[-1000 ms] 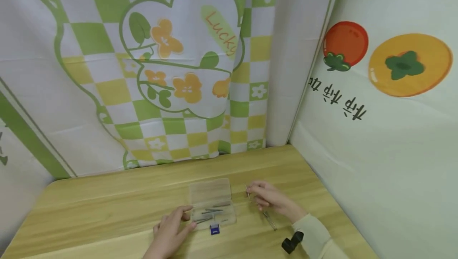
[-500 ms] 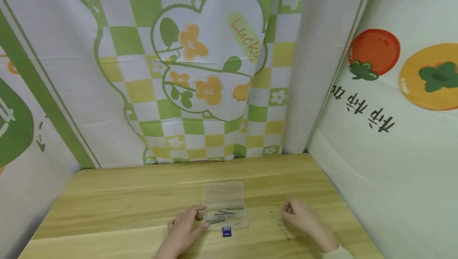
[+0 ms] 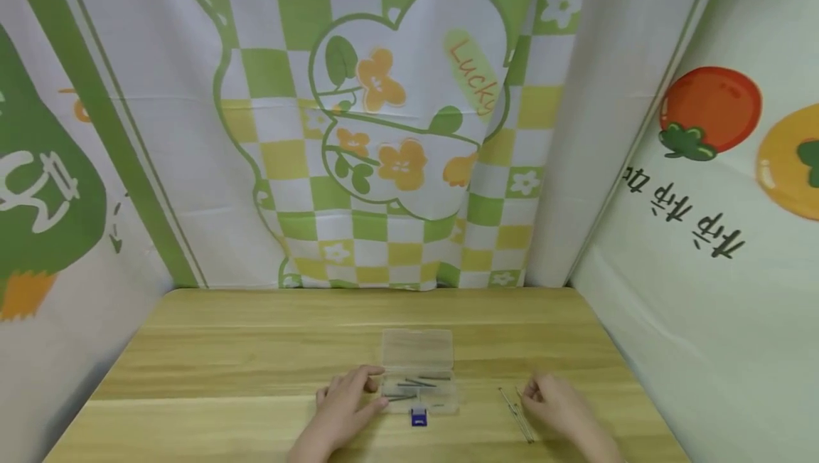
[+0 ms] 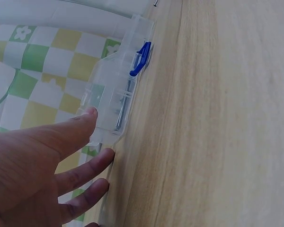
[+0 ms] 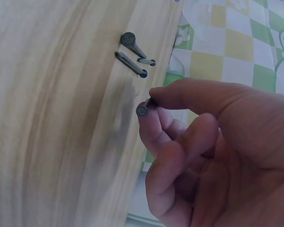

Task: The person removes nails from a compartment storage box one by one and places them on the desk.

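An open clear plastic box (image 3: 417, 349) with a blue latch (image 3: 419, 417) lies on the table, several nails (image 3: 419, 382) in its compartments. My left hand (image 3: 345, 406) is at its left side, fingers extended and relaxed; the thumb (image 4: 78, 130) touches the box wall in the left wrist view. Right of the box, my right hand (image 3: 563, 406) pinches a nail (image 5: 142, 110) between thumb and forefinger, its flat head showing in the right wrist view. Beside that hand, a few loose nails (image 5: 130, 65) lie close together on the wood.
The wooden table (image 3: 256, 363) runs back to a checked green and yellow cloth (image 3: 397, 249). Printed white cloth walls (image 3: 691, 321) enclose it on the right and left.
My right hand, with the nail, has come back and down to the table, right of the loose nails. My left hand stays by the box. The head view has swung left.
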Tool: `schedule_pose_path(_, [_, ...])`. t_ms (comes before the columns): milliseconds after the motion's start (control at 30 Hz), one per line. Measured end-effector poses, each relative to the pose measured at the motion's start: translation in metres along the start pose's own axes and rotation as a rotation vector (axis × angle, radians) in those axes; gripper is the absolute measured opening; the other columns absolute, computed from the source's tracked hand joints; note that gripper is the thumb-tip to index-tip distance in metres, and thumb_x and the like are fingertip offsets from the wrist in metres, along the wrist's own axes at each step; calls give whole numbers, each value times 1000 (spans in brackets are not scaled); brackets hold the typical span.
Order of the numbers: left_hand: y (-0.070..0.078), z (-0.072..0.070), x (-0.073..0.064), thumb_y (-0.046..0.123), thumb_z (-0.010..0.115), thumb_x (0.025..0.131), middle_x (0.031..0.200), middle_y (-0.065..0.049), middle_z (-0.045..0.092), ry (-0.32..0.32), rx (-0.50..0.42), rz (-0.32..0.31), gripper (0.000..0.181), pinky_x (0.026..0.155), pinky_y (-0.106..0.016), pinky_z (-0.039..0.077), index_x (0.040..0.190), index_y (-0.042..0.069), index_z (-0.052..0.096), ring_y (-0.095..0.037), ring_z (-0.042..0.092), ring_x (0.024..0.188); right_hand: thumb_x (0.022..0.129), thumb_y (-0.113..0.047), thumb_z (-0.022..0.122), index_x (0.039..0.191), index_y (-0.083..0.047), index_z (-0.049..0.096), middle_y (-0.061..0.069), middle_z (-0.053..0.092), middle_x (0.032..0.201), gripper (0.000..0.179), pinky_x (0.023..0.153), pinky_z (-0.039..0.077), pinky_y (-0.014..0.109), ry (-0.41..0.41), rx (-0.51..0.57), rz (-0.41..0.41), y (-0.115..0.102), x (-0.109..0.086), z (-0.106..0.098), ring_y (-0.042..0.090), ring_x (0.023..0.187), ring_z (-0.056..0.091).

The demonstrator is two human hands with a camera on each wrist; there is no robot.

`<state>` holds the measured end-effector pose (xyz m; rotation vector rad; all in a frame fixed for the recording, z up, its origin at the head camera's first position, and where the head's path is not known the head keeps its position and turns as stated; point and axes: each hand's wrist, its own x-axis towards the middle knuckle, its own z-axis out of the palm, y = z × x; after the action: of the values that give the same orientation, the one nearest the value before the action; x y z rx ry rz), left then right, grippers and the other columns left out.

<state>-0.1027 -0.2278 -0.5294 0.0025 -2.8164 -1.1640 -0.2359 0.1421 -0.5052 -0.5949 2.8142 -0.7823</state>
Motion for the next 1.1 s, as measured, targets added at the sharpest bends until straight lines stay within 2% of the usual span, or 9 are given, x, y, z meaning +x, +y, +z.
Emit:
schedule_pose_path(433, [1, 4, 0, 38, 74, 99, 114, 5, 67, 1, 5, -1, 49, 92, -69, 30, 142, 18, 60, -22, 51, 105, 93, -14, 75, 91, -9, 68, -4, 64, 79, 9, 59, 48, 25, -74, 66, -62, 9, -5, 3, 10, 67, 55])
schedule_pose_path(667, [3, 1, 0, 39, 74, 99, 115, 5, 67, -13, 8, -1, 51, 93, -71, 30, 143, 18, 59, -23, 51, 105, 92, -14, 76, 90, -9, 68, -5, 62, 77, 10, 59, 48, 25, -58, 59, -58, 7, -5, 6, 11, 66, 54])
schedule_pose_path(933, [2, 0, 0, 39, 74, 99, 115, 5, 67, -11, 18, -3, 50, 93, -72, 31, 142, 18, 59, -23, 51, 106, 89, -14, 78, 89, -11, 68, -5, 62, 79, 11, 61, 49, 28, -19, 29, -1, 3, -4, 9, 12, 70, 55])
schedule_pose_path(1100, [2, -1, 0, 39, 73, 100, 116, 5, 66, -14, 23, -9, 50, 93, -72, 31, 143, 19, 59, -23, 51, 107, 92, -19, 78, 89, -11, 70, -5, 65, 80, 11, 61, 49, 28, -13, 34, 7, 2, -3, 9, 12, 69, 57])
